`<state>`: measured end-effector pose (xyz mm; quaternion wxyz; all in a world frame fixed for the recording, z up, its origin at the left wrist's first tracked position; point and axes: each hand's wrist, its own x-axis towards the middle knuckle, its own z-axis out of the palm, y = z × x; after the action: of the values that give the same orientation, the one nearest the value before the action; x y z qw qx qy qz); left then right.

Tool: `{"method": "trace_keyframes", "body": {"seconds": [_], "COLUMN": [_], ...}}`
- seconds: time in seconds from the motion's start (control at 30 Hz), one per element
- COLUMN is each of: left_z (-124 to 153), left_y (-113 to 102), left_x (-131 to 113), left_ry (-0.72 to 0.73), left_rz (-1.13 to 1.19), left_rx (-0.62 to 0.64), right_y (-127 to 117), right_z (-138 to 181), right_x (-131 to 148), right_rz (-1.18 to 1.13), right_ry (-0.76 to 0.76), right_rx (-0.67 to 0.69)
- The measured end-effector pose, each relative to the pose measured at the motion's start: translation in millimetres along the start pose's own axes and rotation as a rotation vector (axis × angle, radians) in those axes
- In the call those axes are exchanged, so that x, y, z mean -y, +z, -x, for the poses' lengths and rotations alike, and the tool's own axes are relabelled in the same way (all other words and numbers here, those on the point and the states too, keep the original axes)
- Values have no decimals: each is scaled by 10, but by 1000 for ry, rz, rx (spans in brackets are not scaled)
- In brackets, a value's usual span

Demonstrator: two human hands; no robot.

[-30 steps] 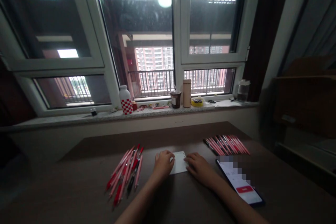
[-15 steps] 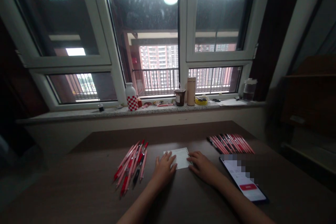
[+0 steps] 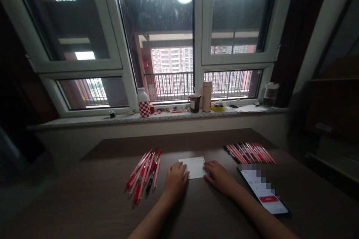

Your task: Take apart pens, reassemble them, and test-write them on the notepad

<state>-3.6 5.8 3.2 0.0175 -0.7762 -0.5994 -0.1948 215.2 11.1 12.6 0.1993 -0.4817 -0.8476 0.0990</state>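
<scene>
A small white sheet of paper (image 3: 195, 167), with punched holes along its top right, lies on the brown table between my hands. My left hand (image 3: 177, 180) rests at its left side, fingers loosely bent over that edge and thumb by the lower corner. At the opposite edge my right hand (image 3: 220, 176) lies palm down, its fingertips and thumb apart and touching the paper. Left of my hands is a loose pile of pink, red and black pens (image 3: 144, 174). Another group of pens (image 3: 249, 152) is lined up side by side at the right.
A phone (image 3: 270, 198) with a lit screen lies right of my right forearm. Along the windowsill (image 3: 123, 120) stand a checkered bottle (image 3: 144, 104), a dark cup (image 3: 194, 103), a tan flask (image 3: 206, 97), yellow tape (image 3: 217, 107) and a clear jug (image 3: 270, 94).
My left hand has drawn back slightly toward the paper's left edge, its fingers less spread. My right hand stays at the right edge. The whole view has shifted a little.
</scene>
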Motion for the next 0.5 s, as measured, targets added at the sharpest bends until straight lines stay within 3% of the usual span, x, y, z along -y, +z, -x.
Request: {"method": "trace_keyframes", "body": {"seconds": [0.33,0.5], "left_z": [-13,4], "left_y": [-122,-82], "left_x": [60,110], "left_ry": [-196,-276], "left_rz": [-239,-290], "left_rx": [-168,-183], "right_y": [-80,-81], "right_z": [14,5], "right_x": [45,34], "right_rz": [-3,-2], "right_ry": [2,13], "right_rx": [26,43]}}
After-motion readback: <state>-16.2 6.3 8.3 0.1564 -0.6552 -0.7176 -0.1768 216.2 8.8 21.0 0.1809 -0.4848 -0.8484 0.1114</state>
